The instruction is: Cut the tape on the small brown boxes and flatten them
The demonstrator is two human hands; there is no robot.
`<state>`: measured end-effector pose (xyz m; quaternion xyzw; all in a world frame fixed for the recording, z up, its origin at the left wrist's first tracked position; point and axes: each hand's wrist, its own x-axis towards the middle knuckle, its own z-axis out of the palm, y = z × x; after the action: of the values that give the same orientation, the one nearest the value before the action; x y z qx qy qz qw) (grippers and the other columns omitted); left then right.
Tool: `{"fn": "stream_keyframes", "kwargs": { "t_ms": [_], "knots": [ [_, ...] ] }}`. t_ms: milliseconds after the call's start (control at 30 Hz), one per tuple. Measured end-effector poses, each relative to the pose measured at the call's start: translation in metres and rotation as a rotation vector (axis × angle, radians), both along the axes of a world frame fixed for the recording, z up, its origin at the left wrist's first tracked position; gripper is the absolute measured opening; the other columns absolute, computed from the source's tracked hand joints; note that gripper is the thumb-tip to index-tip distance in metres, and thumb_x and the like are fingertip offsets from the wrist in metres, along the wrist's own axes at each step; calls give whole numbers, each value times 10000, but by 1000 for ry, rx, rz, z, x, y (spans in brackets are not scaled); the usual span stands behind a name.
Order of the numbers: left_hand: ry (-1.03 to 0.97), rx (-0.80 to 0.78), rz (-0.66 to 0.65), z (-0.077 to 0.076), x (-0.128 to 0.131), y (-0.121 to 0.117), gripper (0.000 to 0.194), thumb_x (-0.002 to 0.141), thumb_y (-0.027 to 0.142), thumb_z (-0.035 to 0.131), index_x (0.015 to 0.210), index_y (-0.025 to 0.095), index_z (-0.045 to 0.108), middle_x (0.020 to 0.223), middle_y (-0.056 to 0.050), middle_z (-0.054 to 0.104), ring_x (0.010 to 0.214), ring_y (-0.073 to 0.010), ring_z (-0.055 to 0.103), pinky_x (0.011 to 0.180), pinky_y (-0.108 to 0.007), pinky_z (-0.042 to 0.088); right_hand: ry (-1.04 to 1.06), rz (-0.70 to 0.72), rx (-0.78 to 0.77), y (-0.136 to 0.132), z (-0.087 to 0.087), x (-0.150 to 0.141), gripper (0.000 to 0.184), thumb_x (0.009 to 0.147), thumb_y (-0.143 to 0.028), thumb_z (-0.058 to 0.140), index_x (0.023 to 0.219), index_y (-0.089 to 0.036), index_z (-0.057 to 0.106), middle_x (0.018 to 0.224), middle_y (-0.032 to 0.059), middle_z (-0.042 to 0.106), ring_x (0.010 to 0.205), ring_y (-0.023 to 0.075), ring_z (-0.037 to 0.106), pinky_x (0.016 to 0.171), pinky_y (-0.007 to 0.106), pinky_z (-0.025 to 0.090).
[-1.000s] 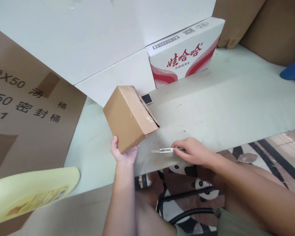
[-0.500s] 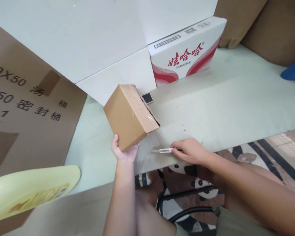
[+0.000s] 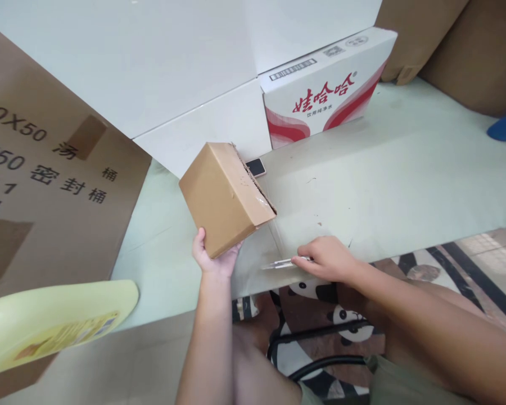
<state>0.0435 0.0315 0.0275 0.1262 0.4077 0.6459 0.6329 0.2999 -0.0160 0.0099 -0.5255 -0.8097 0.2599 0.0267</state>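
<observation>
Fingers of the left hand grasp a tilted brown cardboard box, nine o'clock of centre; those of the right hand, at four, clench a slim white cutter, newly rolled edge-on and apart from the box, suggesting regripping, not cutting. At twelve, the box partly covers a black-faced rectangular device; a pale-yellow plastic container lies at eight.

box: left of knife | device: behind box, on table
</observation>
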Motion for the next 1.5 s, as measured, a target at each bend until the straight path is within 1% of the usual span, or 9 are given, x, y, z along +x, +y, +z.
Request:
{"fn": "stream_keyframes", "kwargs": {
  "t_ms": [167, 300, 500, 867, 1000, 1133, 1300, 1500],
  "knots": [
    [34, -61, -42, 1, 0, 3, 391, 700, 474, 717, 1005, 231, 694, 1007, -69, 718, 880, -283, 677, 701, -401, 538, -46, 17, 7, 0, 0, 0, 518, 1013, -510, 398, 709, -198, 678, 654, 72, 694, 602, 178, 570, 560, 306, 161],
    [51, -68, -64, 2, 3, 2, 392, 718, 471, 724, 1025, 228, 701, 1006, -67, 721, 859, -270, 677, 673, -380, 534, -55, 32, 16, -2, 0, 0, 501, 1013, -502, 402, 724, -197, 674, 653, 70, 694, 598, 178, 568, 560, 307, 160],
    [54, -56, -82, 3, 6, -1, 397, 738, 468, 718, 1047, 220, 700, 997, -76, 728, 845, -272, 681, 687, -390, 537, -55, 37, 23, -3, 1, -1, 488, 1010, -490, 404, 719, -195, 662, 639, 68, 684, 586, 173, 564, 556, 308, 156],
    [60, -75, -73, 5, 6, -1, 418, 729, 486, 712, 1059, 231, 694, 1005, -67, 724, 868, -275, 677, 732, -425, 547, -150, 8, -26, -2, 9, -6, 488, 1016, -509, 393, 791, -202, 699, 711, 78, 728, 655, 192, 621, 554, 303, 148],
    [50, -84, -65, 6, 9, 0, 407, 732, 464, 710, 1058, 221, 688, 1008, -62, 726, 855, -264, 680, 696, -388, 539, -149, 1, -38, -3, 9, -6, 483, 1017, -509, 392, 808, -203, 700, 738, 73, 742, 684, 191, 631, 561, 300, 146],
    [58, -90, -38, 6, 10, 3, 396, 715, 458, 722, 1031, 223, 688, 954, -51, 724, 788, -245, 680, 623, -344, 512, -135, -6, -49, -2, 9, -6, 476, 1016, -504, 392, 812, -199, 695, 739, 72, 738, 682, 188, 626, 565, 300, 159],
    [77, -107, -19, 6, 10, 5, 404, 696, 473, 722, 1017, 230, 689, 925, -45, 723, 757, -244, 681, 592, -345, 509, -138, 0, -59, -1, 11, -6, 468, 1016, -500, 397, 825, -199, 700, 741, 71, 735, 676, 183, 617, 571, 302, 168],
    [76, -120, 1, 6, 12, 5, 402, 680, 468, 726, 1001, 230, 690, 905, -46, 727, 744, -244, 684, 569, -338, 510, -141, 4, -58, -1, 14, -7, 475, 1020, -482, 385, 824, -194, 708, 748, 82, 746, 685, 196, 638, 567, 306, 165]
  ]
}}
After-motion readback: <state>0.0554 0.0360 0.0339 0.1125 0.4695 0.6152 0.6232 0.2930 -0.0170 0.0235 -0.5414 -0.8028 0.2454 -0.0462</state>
